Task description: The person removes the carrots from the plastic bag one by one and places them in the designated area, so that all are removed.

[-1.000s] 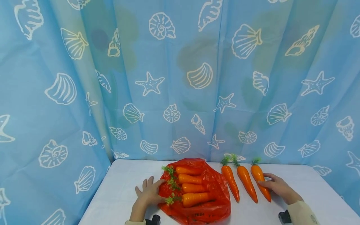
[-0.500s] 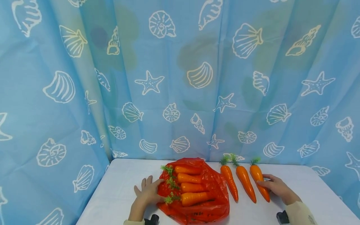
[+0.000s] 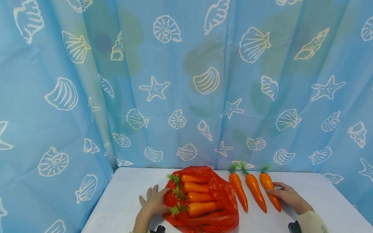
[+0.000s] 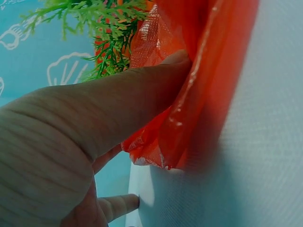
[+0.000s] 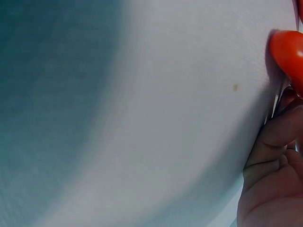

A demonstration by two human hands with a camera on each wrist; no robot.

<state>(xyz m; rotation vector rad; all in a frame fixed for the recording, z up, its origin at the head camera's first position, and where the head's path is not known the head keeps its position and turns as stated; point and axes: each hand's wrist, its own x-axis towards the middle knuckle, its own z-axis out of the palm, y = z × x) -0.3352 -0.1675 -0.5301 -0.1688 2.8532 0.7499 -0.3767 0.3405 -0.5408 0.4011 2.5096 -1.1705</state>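
A red plastic bag (image 3: 228,191) lies on the table with several orange carrots (image 3: 201,207) in it, their green tops toward its left-facing mouth. My left hand (image 3: 152,204) is at that mouth, fingers spread and fairly straight. In the left wrist view, the left thumb (image 4: 137,90) reaches inside the bag's lip (image 4: 201,80), close to the leafy tops (image 4: 111,38). My right hand (image 3: 291,197) pinches the rightmost carrot (image 3: 265,182) between thumb and fingers. The right wrist view shows that carrot's tip (image 5: 286,49) beside the hand (image 5: 274,184).
Two more carrots, a left one (image 3: 238,186) and a middle one (image 3: 254,187), lie side by side between the bag and my right hand. White cloth covers the table (image 3: 128,181). Behind it hangs a blue curtain (image 3: 180,90) with shell prints.
The head view has shifted very slightly. Both hands, the bag and the carrots keep their places.
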